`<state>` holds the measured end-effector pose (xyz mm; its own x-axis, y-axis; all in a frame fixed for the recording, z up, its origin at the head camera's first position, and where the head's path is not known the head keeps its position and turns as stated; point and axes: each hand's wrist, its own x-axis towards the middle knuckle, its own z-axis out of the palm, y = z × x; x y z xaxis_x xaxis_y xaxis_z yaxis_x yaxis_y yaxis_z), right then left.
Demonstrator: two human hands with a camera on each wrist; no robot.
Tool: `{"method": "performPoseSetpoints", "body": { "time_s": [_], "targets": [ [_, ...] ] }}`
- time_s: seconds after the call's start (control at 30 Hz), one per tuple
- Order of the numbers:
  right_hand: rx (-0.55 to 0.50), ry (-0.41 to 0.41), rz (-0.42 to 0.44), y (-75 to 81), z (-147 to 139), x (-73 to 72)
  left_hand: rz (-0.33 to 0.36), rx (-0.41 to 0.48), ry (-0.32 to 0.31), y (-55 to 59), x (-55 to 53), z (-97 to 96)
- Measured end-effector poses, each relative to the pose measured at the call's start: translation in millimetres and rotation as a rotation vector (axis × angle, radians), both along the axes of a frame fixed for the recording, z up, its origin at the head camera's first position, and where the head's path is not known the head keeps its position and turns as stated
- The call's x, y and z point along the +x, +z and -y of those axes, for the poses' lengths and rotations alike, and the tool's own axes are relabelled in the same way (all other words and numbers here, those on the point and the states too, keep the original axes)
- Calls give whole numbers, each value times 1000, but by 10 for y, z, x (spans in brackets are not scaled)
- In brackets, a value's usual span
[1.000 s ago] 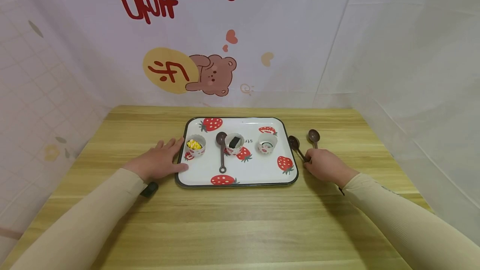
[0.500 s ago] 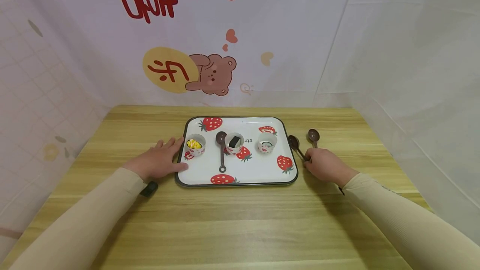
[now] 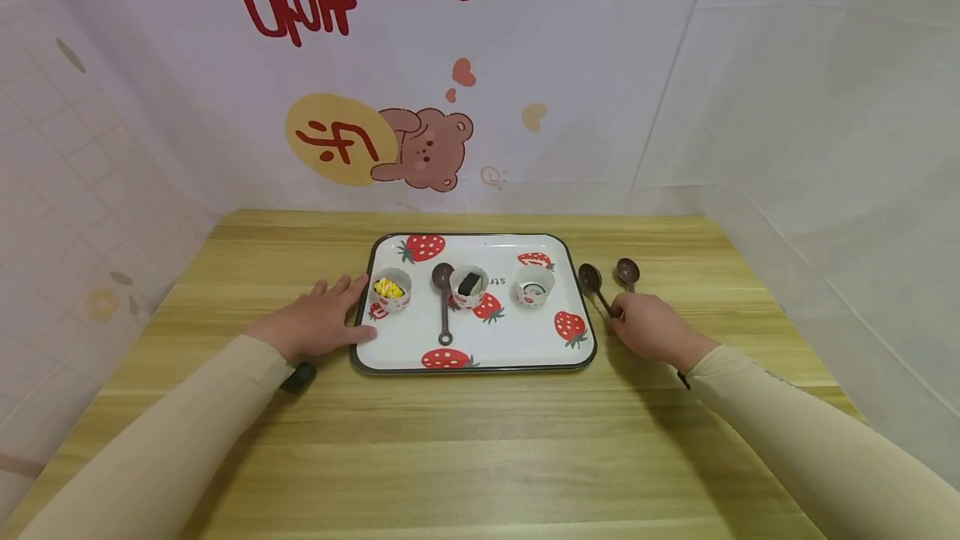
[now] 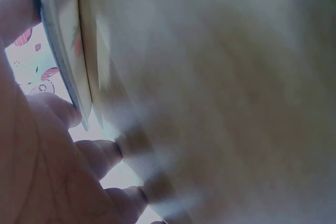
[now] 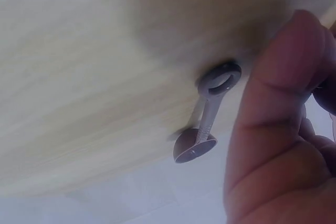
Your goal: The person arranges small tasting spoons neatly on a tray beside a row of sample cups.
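Observation:
My right hand pinches the handle of a dark brown measuring spoon, whose bowl points away beside the tray's right edge. Just right of it, a second brown measuring spoon lies on the table; the right wrist view shows its ring-ended handle. My left hand rests against the left rim of a white strawberry-print tray, with the thumb over the rim. On the tray stand a cup with a yellow-topped piece, a cup with a black-wrapped piece and a third cup.
Another brown measuring spoon lies on the tray between the left and middle cups. The wooden table meets a white printed cloth at the back and sides. A black wrist strap shows under the left wrist.
The measuring spoon in my right hand has shifted slightly right and away from me, with the hand moving a little. My left hand and the tray stay put.

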<state>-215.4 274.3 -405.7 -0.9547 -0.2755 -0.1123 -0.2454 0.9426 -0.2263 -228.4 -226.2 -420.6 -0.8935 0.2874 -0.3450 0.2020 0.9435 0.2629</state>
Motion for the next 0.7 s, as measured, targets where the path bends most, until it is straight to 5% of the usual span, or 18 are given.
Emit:
{"method": "performPoseSetpoints", "body": {
  "time_s": [0.47, 0.7],
  "targets": [
    [-90, -61, 2, 60, 56, -25, -2, -1, -7, -8, 1, 2],
    [-207, -98, 69, 120, 170, -29, -2, 2, -6, 9, -4, -6]
  ]
}}
